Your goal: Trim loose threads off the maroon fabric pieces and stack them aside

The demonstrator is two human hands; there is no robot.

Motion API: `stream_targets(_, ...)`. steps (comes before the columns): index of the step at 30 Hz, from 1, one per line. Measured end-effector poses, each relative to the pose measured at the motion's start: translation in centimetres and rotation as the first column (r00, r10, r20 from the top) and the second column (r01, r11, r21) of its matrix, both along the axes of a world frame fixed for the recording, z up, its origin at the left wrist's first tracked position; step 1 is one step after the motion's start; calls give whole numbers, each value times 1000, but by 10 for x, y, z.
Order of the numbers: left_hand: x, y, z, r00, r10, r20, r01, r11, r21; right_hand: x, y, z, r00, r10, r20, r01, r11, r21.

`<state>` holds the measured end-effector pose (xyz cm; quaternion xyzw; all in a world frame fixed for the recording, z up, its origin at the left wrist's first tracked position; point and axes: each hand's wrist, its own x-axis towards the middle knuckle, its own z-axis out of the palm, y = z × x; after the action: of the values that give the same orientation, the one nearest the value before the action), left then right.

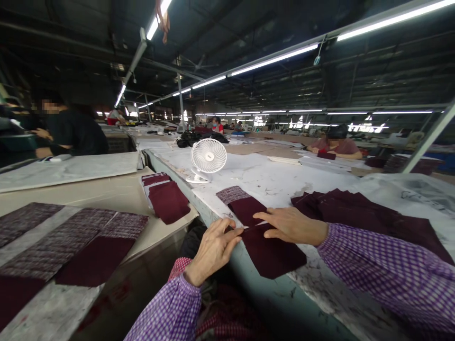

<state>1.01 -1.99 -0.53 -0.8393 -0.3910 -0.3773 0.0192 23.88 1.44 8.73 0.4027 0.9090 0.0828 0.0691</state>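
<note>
My left hand [216,248] is at the table edge, thumb and fingertips pinched together at the near corner of a maroon fabric piece [273,253]. My right hand [293,225] lies over the same piece with its fingers stretched out and apart, pressing near its upper edge. Just beyond, a second maroon piece [245,210] with a speckled knit band [232,194] at its far end lies flat on the table. A light strip shows between the two maroon pieces under my fingertips. My right forearm passes in front of a heap of maroon pieces [355,210].
A small white fan [208,157] stands on the white-covered table [263,177]. To the left, a stack of maroon pieces [167,199] and speckled panels [71,237] lie on a lower cream surface [117,182]. Co-workers sit at left [76,128] and across the table [337,144].
</note>
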Motion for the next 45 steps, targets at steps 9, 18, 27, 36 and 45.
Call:
stream_targets(9, 6, 11, 8, 993, -82, 90, 85, 996, -36, 12, 20, 8, 944, -26, -330, -101, 927, -361)
stream_targets(18, 30, 34, 25, 999, -9, 34, 13, 996, -93, 156, 43, 72, 833, -430, -348, 354, 898, -263)
stream_targets(27, 71, 59, 44, 932, 117, -344, -154, 985, -81, 199, 68, 53, 726, -601, -334, 600, 791, -118)
stream_targets(36, 44, 80, 38, 958, 121, 259, 10, 891, -453, 49, 57, 23, 885, -76, -460, 40, 995, -89)
stream_targets(45, 56, 77, 43, 972, 165, 164, -93, 922, -376, -11, 77, 3, 894, 56, -444, -77, 997, -29)
